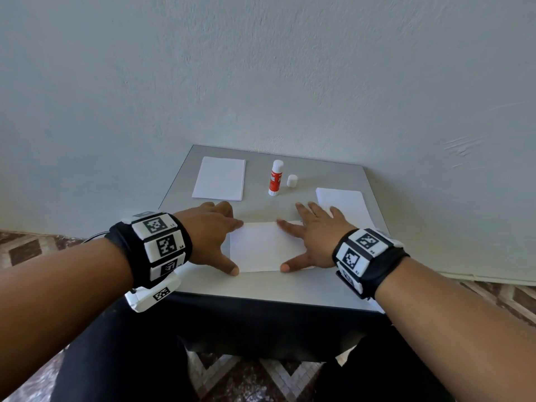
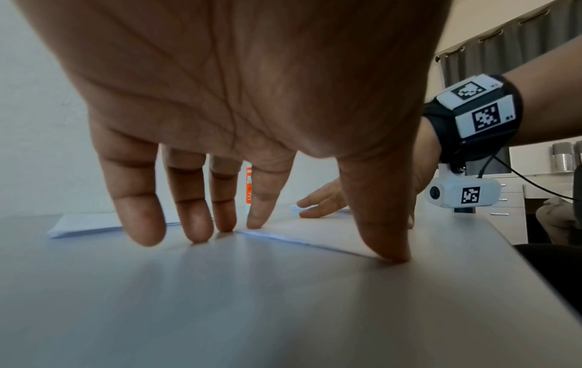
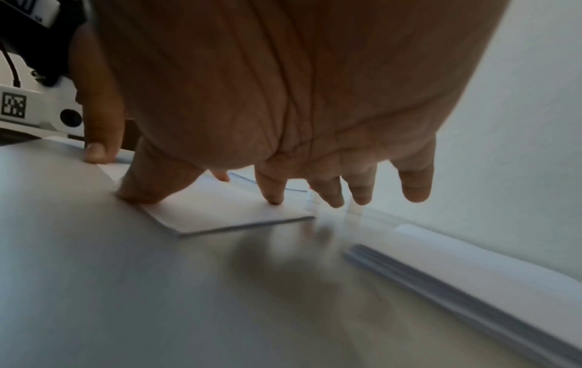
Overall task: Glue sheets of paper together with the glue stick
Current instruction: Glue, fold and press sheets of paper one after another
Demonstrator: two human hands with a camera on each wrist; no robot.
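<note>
Paper sheet [image 1: 262,246] (thin, floppy, slippery) lies under my flat-fingered left hand [image 1: 210,232] and right hand [image 1: 311,237]; I'd lift by a corner.

Glue stick [image 1: 275,177] label — unreadably small

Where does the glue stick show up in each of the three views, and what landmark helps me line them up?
Head: glue stick stands upright, uncapped, at the table's far middle, beside its cap.
Left wrist: a red sliver shows between the left hand's fingers.
Right wrist: cannot be made out; the spot behind the right hand's fingers is blurred.
Shared landmark: the centre sheet, touched by both hands.
</note>
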